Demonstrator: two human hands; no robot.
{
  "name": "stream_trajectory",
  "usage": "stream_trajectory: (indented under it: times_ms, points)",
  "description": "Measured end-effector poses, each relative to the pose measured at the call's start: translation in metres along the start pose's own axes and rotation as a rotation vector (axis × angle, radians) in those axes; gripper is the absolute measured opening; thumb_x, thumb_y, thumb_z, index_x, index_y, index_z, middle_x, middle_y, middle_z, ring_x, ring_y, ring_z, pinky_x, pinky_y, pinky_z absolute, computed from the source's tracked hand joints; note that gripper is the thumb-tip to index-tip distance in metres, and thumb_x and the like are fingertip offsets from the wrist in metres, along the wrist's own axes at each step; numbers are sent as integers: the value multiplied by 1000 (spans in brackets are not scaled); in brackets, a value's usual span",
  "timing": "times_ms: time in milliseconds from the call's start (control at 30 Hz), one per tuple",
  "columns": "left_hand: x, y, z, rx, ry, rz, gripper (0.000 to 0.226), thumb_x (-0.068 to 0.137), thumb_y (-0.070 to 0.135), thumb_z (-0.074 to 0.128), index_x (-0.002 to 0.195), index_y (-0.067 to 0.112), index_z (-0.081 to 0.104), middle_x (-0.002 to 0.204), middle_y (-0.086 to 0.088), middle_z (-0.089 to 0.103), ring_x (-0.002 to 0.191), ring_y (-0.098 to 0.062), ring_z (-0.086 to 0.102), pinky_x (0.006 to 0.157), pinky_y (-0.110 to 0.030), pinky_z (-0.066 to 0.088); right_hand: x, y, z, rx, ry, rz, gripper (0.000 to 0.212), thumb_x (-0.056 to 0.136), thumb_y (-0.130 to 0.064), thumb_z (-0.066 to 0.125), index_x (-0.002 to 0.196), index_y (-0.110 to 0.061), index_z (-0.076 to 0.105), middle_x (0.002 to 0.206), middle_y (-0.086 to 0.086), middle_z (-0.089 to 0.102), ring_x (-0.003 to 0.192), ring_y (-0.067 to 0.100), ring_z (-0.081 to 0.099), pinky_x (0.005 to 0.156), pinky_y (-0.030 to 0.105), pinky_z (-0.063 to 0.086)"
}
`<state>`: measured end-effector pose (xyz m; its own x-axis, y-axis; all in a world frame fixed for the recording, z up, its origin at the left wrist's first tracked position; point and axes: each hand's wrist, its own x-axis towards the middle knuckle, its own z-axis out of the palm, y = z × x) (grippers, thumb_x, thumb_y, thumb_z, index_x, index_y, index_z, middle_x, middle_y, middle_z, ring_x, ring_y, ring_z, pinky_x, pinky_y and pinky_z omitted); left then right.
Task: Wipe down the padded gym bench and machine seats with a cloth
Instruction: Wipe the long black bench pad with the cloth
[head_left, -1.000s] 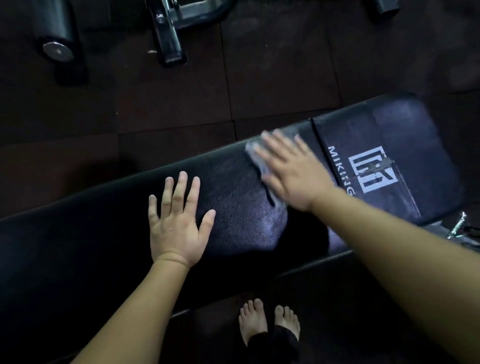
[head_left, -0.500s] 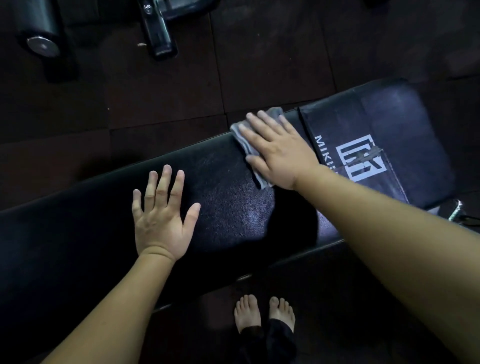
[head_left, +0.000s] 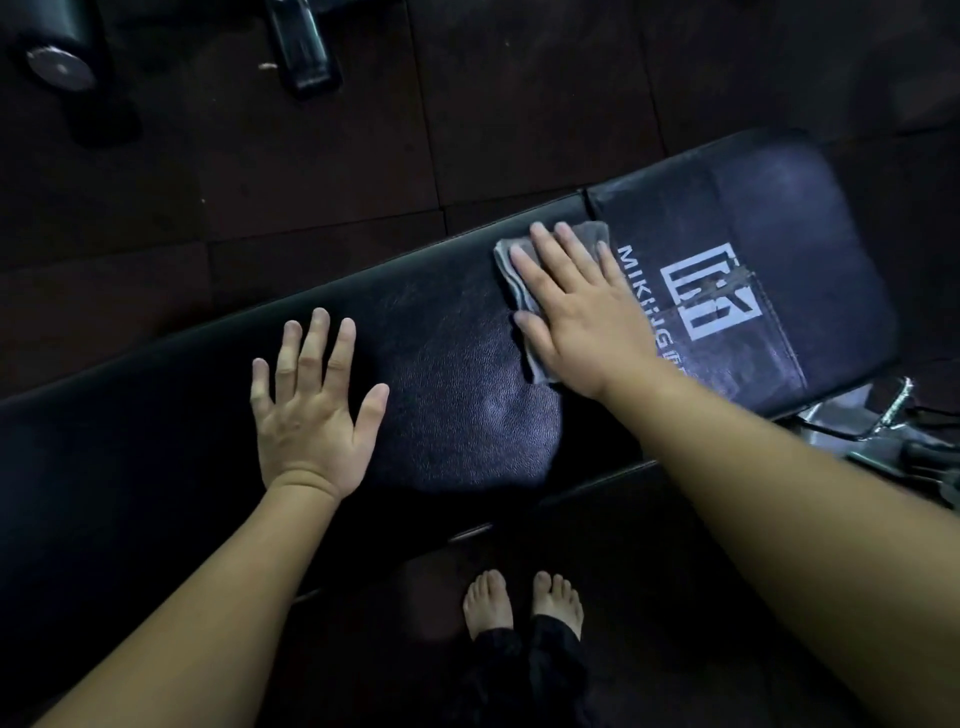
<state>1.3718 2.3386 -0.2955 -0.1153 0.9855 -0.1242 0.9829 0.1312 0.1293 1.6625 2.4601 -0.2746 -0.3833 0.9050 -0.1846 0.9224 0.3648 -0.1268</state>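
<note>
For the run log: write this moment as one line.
step: wipe | right hand: pressing grey cloth flat at logo pad edge | left hand: flat on bench pad

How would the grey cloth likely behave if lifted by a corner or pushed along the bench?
Probably floppy: the cloth lies in soft, folded layers. Likely light, since it looks thin. Under the flat right hand it should slide easily on the glossy bench pad.

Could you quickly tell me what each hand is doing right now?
Left hand: open, flat on the bench pad.
Right hand: open, pressing the grey cloth.
</note>
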Motion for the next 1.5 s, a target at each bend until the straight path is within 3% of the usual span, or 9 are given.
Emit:
stream_trajectory:
  times_ms: [100, 300, 533, 667, 767, 1000, 1167, 1300, 1500]
  points:
    - [0, 0, 0, -1, 6, 2, 75, 101, 62, 28, 166, 29, 15, 175, 4, 7, 161, -25, 5, 127, -60, 8, -29, -51, 15, 31, 55, 134, 71, 103, -52, 36, 165, -21, 19, 173, 7, 7, 160, 27, 2, 128, 54, 5]
    - [1, -2, 2, 7, 10, -1, 75, 100, 62, 29, 167, 31, 12, 175, 5, 6, 161, -24, 4, 127, -60, 8, -113, -64, 32, 56, -25, -345, 68, 101, -50, 47, 162, -27, 30, 172, 2, 18, 159, 23, 14, 127, 51, 16]
    - [0, -1, 2, 16, 27, 13, 74, 101, 62, 31, 166, 28, 17, 174, 2, 11, 161, -28, 8, 127, -60, 10, -51, -40, 22, 47, 44, 166, 71, 102, -52, 34, 165, -23, 17, 173, 5, 5, 160, 25, 1, 128, 53, 5]
    - [0, 0, 0, 23, 34, 12, 74, 102, 61, 31, 166, 27, 19, 174, 1, 12, 161, -27, 9, 126, -61, 12, -100, -89, 35, 32, -17, -262, 77, 98, -52, 48, 164, -21, 24, 172, 7, 12, 159, 26, 9, 127, 54, 10]
    - [0, -1, 1, 28, 29, 13, 74, 101, 60, 33, 166, 26, 20, 174, 0, 13, 161, -28, 10, 126, -62, 13, -92, -48, 30, -16, -57, -533, 72, 100, -53, 45, 163, -26, 25, 172, 4, 16, 159, 25, 12, 127, 51, 11]
    - [1, -1, -1, 42, -15, 4, 74, 102, 62, 29, 166, 27, 16, 175, 1, 9, 161, -27, 7, 126, -61, 11, -7, -50, 11, 58, 36, 162, 69, 104, -53, 31, 165, -25, 16, 174, 4, 5, 160, 24, 0, 128, 52, 2]
    - [2, 2, -9, 28, -85, -7, 75, 101, 64, 24, 166, 29, 12, 175, 5, 2, 161, -24, 1, 128, -59, 6, -82, -119, 26, 88, -8, -16, 72, 102, -51, 43, 165, -22, 21, 173, 4, 7, 160, 23, 2, 128, 53, 7]
    - [8, -4, -20, -36, -204, 0, 73, 103, 65, 23, 167, 33, 5, 174, 11, -11, 160, -16, -15, 129, -53, -5, -73, -71, 21, 17, -71, -305, 70, 100, -55, 40, 163, -28, 25, 172, 1, 15, 159, 23, 12, 127, 50, 12]
    - [-7, -65, -41, -62, -209, 109, 70, 105, 58, 32, 166, 32, 12, 175, 9, -6, 160, -14, -14, 129, -48, -6, 45, -89, 1, 59, 3, 216, 67, 105, -53, 28, 165, -25, 17, 173, 2, 8, 160, 23, 1, 128, 52, 1]
